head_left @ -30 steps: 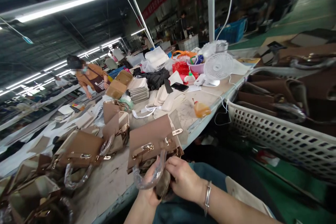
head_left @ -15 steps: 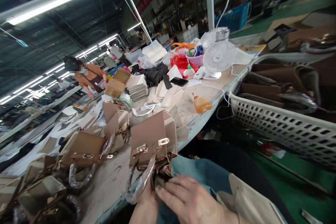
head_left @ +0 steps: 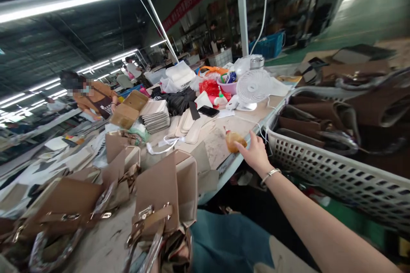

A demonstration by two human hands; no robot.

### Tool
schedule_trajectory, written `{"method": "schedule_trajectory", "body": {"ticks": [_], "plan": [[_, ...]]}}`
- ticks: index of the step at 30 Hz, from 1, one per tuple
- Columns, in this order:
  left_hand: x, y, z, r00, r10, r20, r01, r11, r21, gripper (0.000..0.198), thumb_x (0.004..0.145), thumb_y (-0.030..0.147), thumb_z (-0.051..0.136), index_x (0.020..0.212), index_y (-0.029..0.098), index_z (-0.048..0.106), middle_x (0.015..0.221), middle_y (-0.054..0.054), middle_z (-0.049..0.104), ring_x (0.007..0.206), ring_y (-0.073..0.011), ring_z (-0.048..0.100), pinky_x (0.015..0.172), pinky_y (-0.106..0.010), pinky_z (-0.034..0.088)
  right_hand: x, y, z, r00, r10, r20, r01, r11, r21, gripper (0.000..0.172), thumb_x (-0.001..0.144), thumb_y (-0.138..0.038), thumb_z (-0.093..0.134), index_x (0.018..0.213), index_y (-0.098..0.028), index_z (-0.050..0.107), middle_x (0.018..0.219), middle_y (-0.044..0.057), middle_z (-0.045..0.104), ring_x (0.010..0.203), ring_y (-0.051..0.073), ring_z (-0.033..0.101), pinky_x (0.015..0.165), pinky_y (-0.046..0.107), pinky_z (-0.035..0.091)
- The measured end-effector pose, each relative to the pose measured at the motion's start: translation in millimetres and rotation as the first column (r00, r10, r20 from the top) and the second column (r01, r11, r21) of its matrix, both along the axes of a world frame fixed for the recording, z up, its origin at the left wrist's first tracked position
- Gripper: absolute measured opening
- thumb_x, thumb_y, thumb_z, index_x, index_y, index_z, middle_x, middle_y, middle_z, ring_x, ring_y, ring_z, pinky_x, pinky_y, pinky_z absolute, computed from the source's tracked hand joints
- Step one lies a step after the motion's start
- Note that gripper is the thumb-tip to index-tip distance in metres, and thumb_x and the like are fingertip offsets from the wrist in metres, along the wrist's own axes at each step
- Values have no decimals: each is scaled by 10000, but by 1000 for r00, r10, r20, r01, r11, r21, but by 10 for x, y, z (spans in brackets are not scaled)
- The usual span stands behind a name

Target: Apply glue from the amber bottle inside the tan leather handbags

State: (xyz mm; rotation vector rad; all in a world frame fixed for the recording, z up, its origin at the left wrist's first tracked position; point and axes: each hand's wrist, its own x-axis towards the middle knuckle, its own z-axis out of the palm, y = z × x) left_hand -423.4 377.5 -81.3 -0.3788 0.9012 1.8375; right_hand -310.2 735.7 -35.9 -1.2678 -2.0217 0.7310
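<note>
**At the table's edge, a hand on the bottle**

In the middle of the frame, the right hand (head_left: 255,153) stretches out over the near edge of the table (head_left: 218,145), fingers loosely spread and only half curled. Its fingertips touch the small bottle of amber liquid (head_left: 235,140), which lies tilted on the tabletop; the hand has no closed hold on it. A metal bracelet (head_left: 270,175) circles the wrist.

At the bottom centre, a brown handbag (head_left: 163,192) stands at the table's edge with its strap and clasp facing the camera. The left hand is hidden beneath it, so I cannot tell how it is set.

To the right of the hand sits a white basket (head_left: 320,166) full of brown bags. Beyond the bottle, in the upper centre, stands a small white fan (head_left: 253,87), with a black phone (head_left: 209,111) to its left. At the far left, another person (head_left: 92,98) leans over the table.
</note>
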Motion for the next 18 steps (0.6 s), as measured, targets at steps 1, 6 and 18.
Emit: {"method": "schedule_trajectory", "body": {"ticks": [1,6,18], "plan": [[-37,-38,-39,1000,-21,-1,21,1000,0,614,733,458,680,396,205,233,379,136,-80,339,-25,-73,297,-171,76,-98,32,-6,1000,-14,12,15,1000,-9,856,819,-583,580,1457,-54,368,1325,252,503,1239,392,488,1024,481,407],[4,-287,-31,999,-15,-44,16,1000,27,514,622,286,756,455,202,278,450,113,96,377,-47,152,381,-174,274,-407,19,-86,996,-66,52,67,997,-31,908,767,-569,646,1427,-5,382,1221,289,558,1192,449,482,998,536,367],[610,168,830,890,456,-23,-452,873,-181,399,892,175,395,505,173,495,474,-17,482,387,-100,411,376,-196,342,140,-349,19,918,91,-387,-108,994,-24,440,827,-416,663,1181,-156,640,1161,147,656,1002,235,628,894,366,498]]}}
